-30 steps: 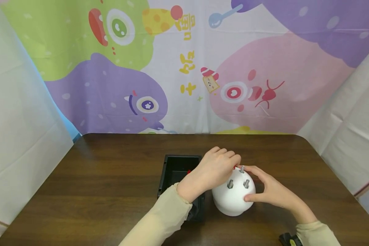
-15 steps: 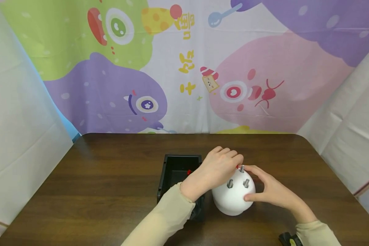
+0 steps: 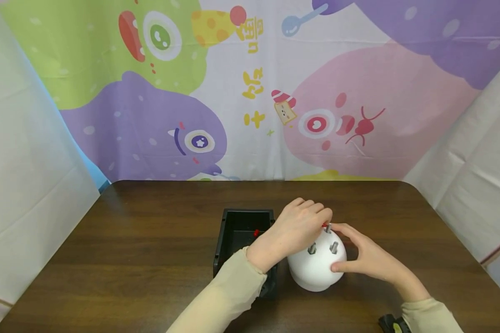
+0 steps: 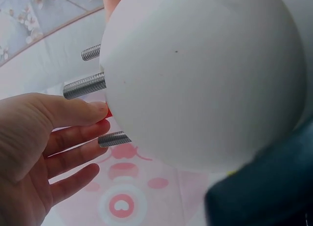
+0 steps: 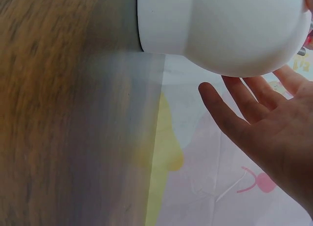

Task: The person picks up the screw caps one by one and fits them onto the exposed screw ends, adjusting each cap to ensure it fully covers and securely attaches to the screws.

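A white dome-shaped object [image 3: 310,273] stands on the table, with several threaded metal studs [image 4: 85,85] sticking out of its rounded top. With thumb and index finger my left hand [image 3: 296,226] pinches a small red piece [image 4: 109,112] at the dome's surface, close to the studs. The fingers hide most of that piece, so its exact kind cannot be seen. My right hand [image 3: 368,254] holds the dome from the right, thumb on its near side and fingers on its far side.
Left of the dome sits a black tray [image 3: 217,252], partly covered by the left forearm. A small red piece [image 3: 256,233] lies in it. A black and green item [image 3: 393,323] is beside the right sleeve. A printed cloth [image 3: 254,152] hangs behind the table [image 3: 150,254].
My left hand has shifted slightly to the right along the dome's top, still pinching the red piece. The right hand and the dome stay nearly in place.
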A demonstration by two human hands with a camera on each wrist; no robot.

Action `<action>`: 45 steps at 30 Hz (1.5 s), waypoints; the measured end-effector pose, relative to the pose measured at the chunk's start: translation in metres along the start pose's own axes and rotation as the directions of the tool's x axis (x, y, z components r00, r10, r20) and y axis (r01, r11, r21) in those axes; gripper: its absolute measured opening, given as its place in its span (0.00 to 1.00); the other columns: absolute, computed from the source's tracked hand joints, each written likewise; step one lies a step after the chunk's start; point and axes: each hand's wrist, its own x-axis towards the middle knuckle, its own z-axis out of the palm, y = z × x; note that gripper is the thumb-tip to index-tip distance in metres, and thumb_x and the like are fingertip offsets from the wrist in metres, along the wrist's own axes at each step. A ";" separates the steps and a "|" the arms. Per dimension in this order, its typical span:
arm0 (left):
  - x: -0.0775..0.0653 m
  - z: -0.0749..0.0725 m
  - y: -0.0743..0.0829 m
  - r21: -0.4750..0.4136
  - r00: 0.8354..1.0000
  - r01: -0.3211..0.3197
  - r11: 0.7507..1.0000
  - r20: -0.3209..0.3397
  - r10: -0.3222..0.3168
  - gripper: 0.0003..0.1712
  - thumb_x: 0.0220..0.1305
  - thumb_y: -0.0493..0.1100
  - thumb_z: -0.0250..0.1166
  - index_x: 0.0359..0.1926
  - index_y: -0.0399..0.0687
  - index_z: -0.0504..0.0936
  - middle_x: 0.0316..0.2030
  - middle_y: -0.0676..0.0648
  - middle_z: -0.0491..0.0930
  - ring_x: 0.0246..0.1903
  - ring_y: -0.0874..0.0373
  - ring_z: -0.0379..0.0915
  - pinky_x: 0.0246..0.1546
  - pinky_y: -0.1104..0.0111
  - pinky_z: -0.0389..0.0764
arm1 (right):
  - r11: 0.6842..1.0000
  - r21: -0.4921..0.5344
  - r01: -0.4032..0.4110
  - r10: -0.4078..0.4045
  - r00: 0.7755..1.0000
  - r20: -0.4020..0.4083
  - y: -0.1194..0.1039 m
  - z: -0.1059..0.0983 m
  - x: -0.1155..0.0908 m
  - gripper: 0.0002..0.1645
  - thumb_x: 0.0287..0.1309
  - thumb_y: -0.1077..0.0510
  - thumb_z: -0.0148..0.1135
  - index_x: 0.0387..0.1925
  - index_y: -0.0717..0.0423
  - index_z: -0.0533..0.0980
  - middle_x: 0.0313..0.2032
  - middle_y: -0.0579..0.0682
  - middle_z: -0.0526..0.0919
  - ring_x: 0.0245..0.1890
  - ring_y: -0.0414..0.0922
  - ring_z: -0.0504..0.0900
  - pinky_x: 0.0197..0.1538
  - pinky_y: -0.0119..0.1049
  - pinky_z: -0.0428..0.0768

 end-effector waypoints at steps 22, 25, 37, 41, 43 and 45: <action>0.006 -0.003 0.002 -0.019 1.000 -0.005 1.000 0.010 0.005 0.02 0.59 0.45 0.61 0.35 0.58 0.78 0.32 0.59 0.78 0.33 0.64 0.73 0.37 0.75 0.69 | 0.999 0.016 -0.040 0.040 0.999 0.007 -0.002 0.000 0.000 0.45 0.40 0.51 0.72 0.61 0.49 0.61 0.58 0.51 0.68 0.56 0.49 0.67 0.52 0.57 0.67; 0.007 -0.002 0.003 -0.019 1.000 -0.007 1.000 0.014 0.007 0.03 0.59 0.45 0.61 0.35 0.58 0.78 0.32 0.59 0.78 0.33 0.64 0.73 0.37 0.75 0.69 | 0.999 0.014 -0.045 0.045 0.999 0.006 -0.003 0.000 -0.001 0.46 0.40 0.52 0.72 0.61 0.51 0.61 0.58 0.53 0.68 0.56 0.52 0.67 0.52 0.58 0.67; 0.008 0.001 0.005 -0.018 0.999 -0.004 1.000 0.035 0.005 0.03 0.59 0.45 0.61 0.36 0.58 0.78 0.32 0.59 0.78 0.33 0.65 0.73 0.36 0.75 0.68 | 0.998 0.001 -0.058 0.058 0.998 -0.004 -0.003 0.000 -0.002 0.47 0.40 0.51 0.72 0.61 0.54 0.61 0.60 0.55 0.66 0.57 0.45 0.66 0.53 0.58 0.66; 0.008 0.002 0.006 -0.012 0.999 -0.004 1.000 0.040 0.005 0.03 0.60 0.45 0.60 0.36 0.59 0.78 0.32 0.59 0.78 0.33 0.65 0.73 0.35 0.75 0.68 | 0.998 -0.009 -0.055 0.055 0.998 -0.009 -0.002 0.000 -0.002 0.48 0.39 0.51 0.73 0.61 0.56 0.60 0.60 0.56 0.66 0.57 0.47 0.66 0.53 0.57 0.66; 0.008 0.003 0.006 -0.009 0.999 -0.007 1.000 0.040 0.007 0.03 0.59 0.46 0.61 0.36 0.59 0.78 0.32 0.59 0.78 0.33 0.65 0.73 0.35 0.75 0.68 | 0.998 -0.023 -0.054 0.054 0.998 -0.011 -0.002 0.000 -0.001 0.48 0.39 0.51 0.73 0.62 0.56 0.60 0.60 0.56 0.66 0.58 0.46 0.66 0.53 0.57 0.66; 0.008 0.005 0.006 -0.006 0.999 -0.011 1.000 0.035 0.011 0.03 0.59 0.46 0.61 0.36 0.58 0.78 0.32 0.59 0.78 0.33 0.65 0.74 0.35 0.75 0.68 | 0.998 -0.042 -0.054 0.053 0.998 -0.016 -0.001 0.000 -0.001 0.48 0.39 0.50 0.73 0.62 0.56 0.61 0.60 0.55 0.66 0.58 0.43 0.66 0.53 0.55 0.67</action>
